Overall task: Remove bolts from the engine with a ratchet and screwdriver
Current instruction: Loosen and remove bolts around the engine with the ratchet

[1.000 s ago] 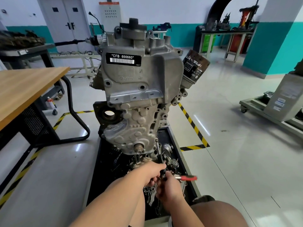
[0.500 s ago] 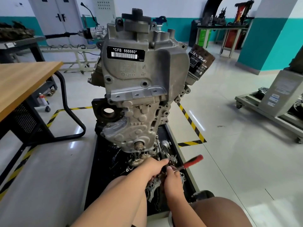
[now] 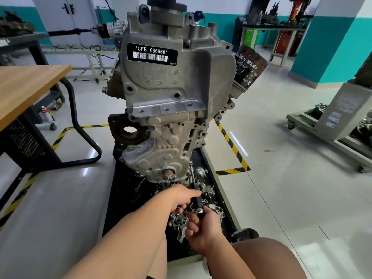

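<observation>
Here, the engine stands upright in a black tray, its lower end just above a litter of loose parts. Both hands meet on one tool close under that lower end. The left hand is wrapped round the black head of the ratchet, steadying it. The right hand lies just beneath, with fingers curled on the tool's near end; the handle is hidden inside this grip. A thin extension rises from the ratchet, tilted slightly left, to the engine's bottom right edge. The bolt it meets is too small to make out, and no screwdriver can be picked out.

Hazards, as judged from this position:
- The extension looks inclined rather than square to the casting. A hard pull could cock the socket, so that it slips off and rounds the bolt head.
- A sudden slip or release would drive the knuckles into the castings and sharp parts lying just beside both hands.
- A freed bolt, dropping from the socket, would probably be lost among the parts in the tray.
- The swing room appears cramped, so the handle may foul the parts.
</observation>
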Motion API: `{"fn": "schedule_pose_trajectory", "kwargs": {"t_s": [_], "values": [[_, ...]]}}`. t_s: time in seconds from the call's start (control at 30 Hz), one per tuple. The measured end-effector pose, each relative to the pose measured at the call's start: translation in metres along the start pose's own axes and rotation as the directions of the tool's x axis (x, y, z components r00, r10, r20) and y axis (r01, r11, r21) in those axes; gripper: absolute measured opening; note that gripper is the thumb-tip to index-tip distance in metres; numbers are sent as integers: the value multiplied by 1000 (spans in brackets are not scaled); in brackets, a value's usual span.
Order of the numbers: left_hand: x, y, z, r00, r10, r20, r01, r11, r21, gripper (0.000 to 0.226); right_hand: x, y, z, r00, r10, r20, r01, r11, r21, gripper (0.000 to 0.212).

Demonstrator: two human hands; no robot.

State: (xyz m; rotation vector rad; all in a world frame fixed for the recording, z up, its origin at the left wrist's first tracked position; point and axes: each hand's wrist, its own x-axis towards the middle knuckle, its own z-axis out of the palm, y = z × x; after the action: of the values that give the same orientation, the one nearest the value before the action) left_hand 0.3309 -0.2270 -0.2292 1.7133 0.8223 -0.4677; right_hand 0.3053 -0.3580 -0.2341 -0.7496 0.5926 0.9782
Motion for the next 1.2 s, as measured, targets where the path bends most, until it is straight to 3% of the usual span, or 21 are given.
{"fn": "schedule_pose_trajectory", "kwargs": {"t_s": [0.1, 0.17, 0.23, 0.3, 0.37, 0.4, 0.47, 0.5, 0.57, 0.67, 0.73, 0.8, 0.87, 0.93, 1.1, 1.2], "values": [[0, -2, 2, 999, 7, -44, -6, 1000, 22, 33, 2, 6, -1, 991, -104, -82, 83, 971, -224, 42], [1, -4, 7, 996, 4, -87, 0, 999, 38, 31, 2, 8, -1, 943, -296, -151, 183, 843, -506, 43], [3, -5, 14, 993, 15, -118, -13, 1000, 21, 33, -1, 8, -1, 830, -536, -152, 243, 594, -767, 38], [5, -5, 19, 989, 35, -144, -32, 999, 22, 38, -2, 6, -5, 738, -674, -27, 225, 284, -932, 42], [3, -4, 21, 984, 59, -167, -53, 998, 43, 39, -4, 6, -9, 714, -688, 132, 152, -32, -988, 40], [3, -5, 20, 982, 68, -176, -61, 997, 48, 35, -4, 6, -9, 709, -678, 192, 131, -142, -981, 39], [2, -6, 20, 979, 70, -192, -61, 997, 51, 29, 0, 9, -12, 692, -672, 266, 124, -252, -960, 45], [1, -6, 20, 978, 64, -200, -56, 997, 47, 28, 2, 11, -13, 689, -673, 270, 136, -245, -960, 47], [1, -7, 22, 978, 47, -205, -41, 999, 30, 26, 6, 14, -13, 699, -676, 234, 217, -111, -970, 45], [3, -10, 21, 984, 23, -177, -25, 1000, -12, 37, 12, 15, -8, 767, -635, 88, 372, 328, -868, 35], [5, -12, 20, 990, 15, -143, -15, 1000, 2, 45, 13, 11, -4, 866, -499, -40, 362, 679, -639, 31], [4, -12, 21, 995, 10, -98, -9, 1000, 17, 52, 7, 5, -1, 951, -292, -97, 245, 910, -334, 41], [3, -11, 24, 998, 4, -68, -3, 1000, 19, 53, 2, 1, 2, 985, -140, -98, 127, 984, -124, 46], [1, -11, 25, 998, -2, -66, 4, 1000, 30, 51, 0, -1, 5, 992, -76, -96, 71, 996, -52, 49], [1, -13, 25, 995, 12, -100, -6, 998, 55, 53, -2, -1, 10, 997, -26, -71, 29, 999, 36, 48], [1, -14, 24, 991, 35, -130, -27, 997, 66, 53, 1, 3, 6, 995, -56, -86, 52, 997, -57, 47]]}}
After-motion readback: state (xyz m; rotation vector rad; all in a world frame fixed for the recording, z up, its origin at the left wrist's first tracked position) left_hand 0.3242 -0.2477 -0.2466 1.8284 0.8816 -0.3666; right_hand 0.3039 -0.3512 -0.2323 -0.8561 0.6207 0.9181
